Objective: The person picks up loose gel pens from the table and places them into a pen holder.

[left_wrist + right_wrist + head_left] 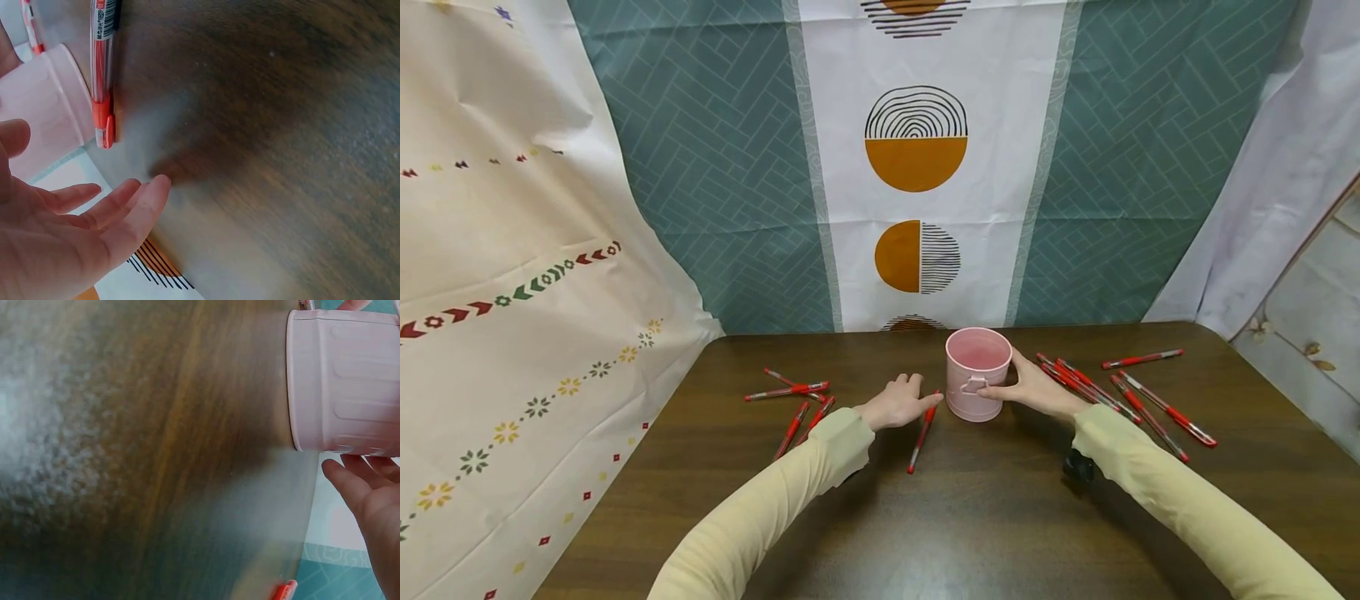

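Observation:
A pink bucket point(973, 400) with a small side handle stands upright at the back middle of the table. My right hand point(1037, 387) grips it from the right, thumb across the front by the handle; in the right wrist view fingers point(355, 484) lie against the bucket point(356, 381). Left of it, my left hand point(895, 403) hovers with fingers spread loosely, holding nothing. A red pen point(922, 440) lies between the left hand and the bucket; the left wrist view shows this pen point(102, 75) beyond the thumb and fingers of the left hand point(69, 237).
Several red pens point(790, 429) lie on the left of the brown table point(940, 533), some crossing. More red pens point(1150, 417) are scattered on the right, partly behind the right forearm. A patterned curtain point(760, 167) hangs behind the table; a cream cloth point(550, 333) is at the left.

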A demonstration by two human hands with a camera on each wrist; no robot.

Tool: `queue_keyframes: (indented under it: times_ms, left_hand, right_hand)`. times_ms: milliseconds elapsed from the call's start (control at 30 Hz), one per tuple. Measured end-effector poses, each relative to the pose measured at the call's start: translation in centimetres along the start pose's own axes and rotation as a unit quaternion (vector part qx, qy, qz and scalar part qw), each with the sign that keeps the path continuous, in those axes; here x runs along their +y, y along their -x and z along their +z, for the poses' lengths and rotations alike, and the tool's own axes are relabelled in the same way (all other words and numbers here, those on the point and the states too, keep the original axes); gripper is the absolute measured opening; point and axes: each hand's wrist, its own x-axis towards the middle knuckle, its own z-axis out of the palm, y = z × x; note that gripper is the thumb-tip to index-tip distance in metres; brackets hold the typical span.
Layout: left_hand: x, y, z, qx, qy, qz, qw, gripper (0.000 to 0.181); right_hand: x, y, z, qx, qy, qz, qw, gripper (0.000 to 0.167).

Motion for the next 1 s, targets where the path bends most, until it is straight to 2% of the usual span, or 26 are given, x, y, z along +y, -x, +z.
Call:
queue_keyframes:
  times_ms: [233,400,500,767,1000]
  left_hand:
    - [0.2,0.1,0.2,0.008,-0.020,0.007,0.9997,0.063]
    - [0.6,-0.1,0.4,0.013,-0.034,0.000,0.9993,0.064]
    - [0.8,-0.2,0.5,0.017,-0.040,-0.006,0.9990,0.064]
    - [1.3,-0.2,0.4,0.024,-0.060,-0.006,0.9979,0.061]
    - [1.5,-0.1,0.7,0.024,-0.081,-0.010,0.9964,0.058]
  right_hand:
    - [0.0,0.0,0.3,0.016,0.026,0.003,0.9995,0.080]
    - [0.4,0.0,0.2,0.021,0.019,-0.002,0.9996,0.080]
    - [0.3,0.1,0.2,0.027,0.039,0.013,0.9988,0.081]
    - [-3.2,1.1,0.6,0.021,0.052,0.034,0.9979,0.079]
    - [-3.8,1.3,0.7,0.023,0.063,0.046,0.9966,0.080]
